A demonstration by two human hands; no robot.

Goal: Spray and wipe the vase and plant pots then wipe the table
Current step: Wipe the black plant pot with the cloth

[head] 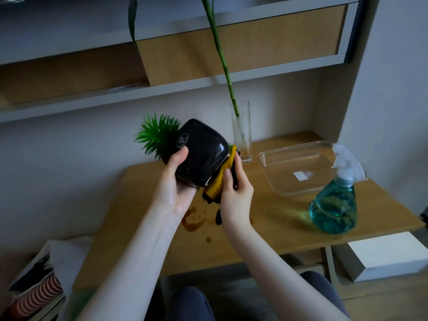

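My left hand (172, 181) grips a glossy black plant pot (200, 154), tipped on its side above the wooden table (266, 230), with its spiky green plant (157, 134) pointing left. My right hand (235, 195) presses a yellow and black cloth (220, 179) against the pot's right side and base. A tall clear glass vase (242, 133) with a green bamboo stalk stands behind the pot near the wall. At the table's right edge stands a spray bottle (334, 202) of blue-green liquid.
Brown spill stains (193, 220) mark the table under my hands. A clear shallow tray (298, 167) lies at the back right. Shelves and a wooden cabinet (231, 49) hang above. A white box (389, 256) sits on the floor to the right, stacked items (37, 290) on the left.
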